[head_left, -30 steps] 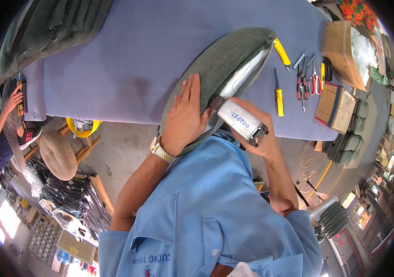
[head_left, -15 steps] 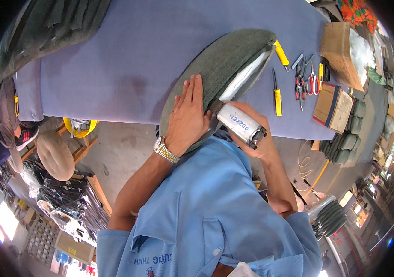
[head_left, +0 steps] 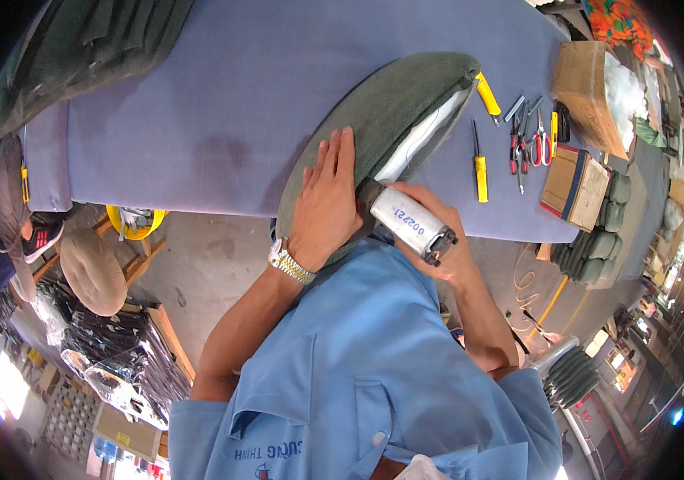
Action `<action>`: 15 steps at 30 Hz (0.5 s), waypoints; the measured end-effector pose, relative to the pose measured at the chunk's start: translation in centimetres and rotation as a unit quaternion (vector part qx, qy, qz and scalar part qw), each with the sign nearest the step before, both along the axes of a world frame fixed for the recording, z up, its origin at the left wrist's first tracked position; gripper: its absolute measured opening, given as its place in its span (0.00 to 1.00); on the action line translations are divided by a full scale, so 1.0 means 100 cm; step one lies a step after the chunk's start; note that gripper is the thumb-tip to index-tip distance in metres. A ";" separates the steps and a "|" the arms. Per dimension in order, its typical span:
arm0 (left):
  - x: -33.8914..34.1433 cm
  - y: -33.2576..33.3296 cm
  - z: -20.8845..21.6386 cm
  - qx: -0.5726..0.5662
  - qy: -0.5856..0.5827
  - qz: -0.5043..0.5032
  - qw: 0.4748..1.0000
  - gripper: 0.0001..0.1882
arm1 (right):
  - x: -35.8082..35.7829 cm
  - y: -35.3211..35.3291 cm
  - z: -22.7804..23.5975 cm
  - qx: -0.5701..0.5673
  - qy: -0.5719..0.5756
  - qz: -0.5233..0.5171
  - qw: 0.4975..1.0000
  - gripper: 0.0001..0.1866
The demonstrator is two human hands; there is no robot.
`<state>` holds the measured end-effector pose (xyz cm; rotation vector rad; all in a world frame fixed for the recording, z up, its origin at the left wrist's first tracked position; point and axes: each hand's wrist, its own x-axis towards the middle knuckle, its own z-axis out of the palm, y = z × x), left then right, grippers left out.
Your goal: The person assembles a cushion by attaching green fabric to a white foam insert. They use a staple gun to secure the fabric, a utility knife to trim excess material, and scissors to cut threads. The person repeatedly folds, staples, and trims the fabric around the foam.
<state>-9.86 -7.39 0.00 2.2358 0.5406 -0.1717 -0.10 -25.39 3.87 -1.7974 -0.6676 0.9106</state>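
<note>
A dark green fabric-covered cushion (head_left: 390, 100) lies at the near edge of the blue-covered table. White padding (head_left: 426, 132) shows through the long open gap on its right side. Flat on the cushion rests my left hand (head_left: 322, 196), fingers stretched out and pointing away from me, pressing its near part. My right hand (head_left: 455, 254) is wrapped round a silver, black-nosed tool (head_left: 412, 220) that looks like an air staple gun. Its nose meets the cushion's near right edge, beside my left thumb. The exact contact point is hidden.
Right of the cushion lie a yellow-handled screwdriver (head_left: 480, 168), a yellow-handled tool (head_left: 487, 98), pliers (head_left: 519, 144) and red-handled scissors (head_left: 539, 146). Beyond them stand a cardboard box (head_left: 586, 92) with white stuffing and a smaller box (head_left: 574, 188). Dark green fabric (head_left: 78, 64) covers the far left.
The staple gun and my right hand have shifted slightly left and nearer to me along the cushion's edge. My left hand has stayed in place on the cushion.
</note>
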 end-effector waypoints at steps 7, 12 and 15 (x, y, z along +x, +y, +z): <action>-0.002 0.050 -0.003 -0.166 -0.047 -0.118 0.978 0.53 | -0.003 0.008 0.002 0.020 -0.052 0.013 0.998 0.33; -0.021 0.080 -0.059 -0.358 -0.007 0.021 0.933 0.41 | -0.007 0.010 0.002 0.000 -0.077 0.016 0.997 0.31; -0.033 0.049 -0.054 -0.311 -0.012 0.042 0.949 0.38 | -0.005 0.009 -0.002 0.005 -0.099 0.017 0.995 0.31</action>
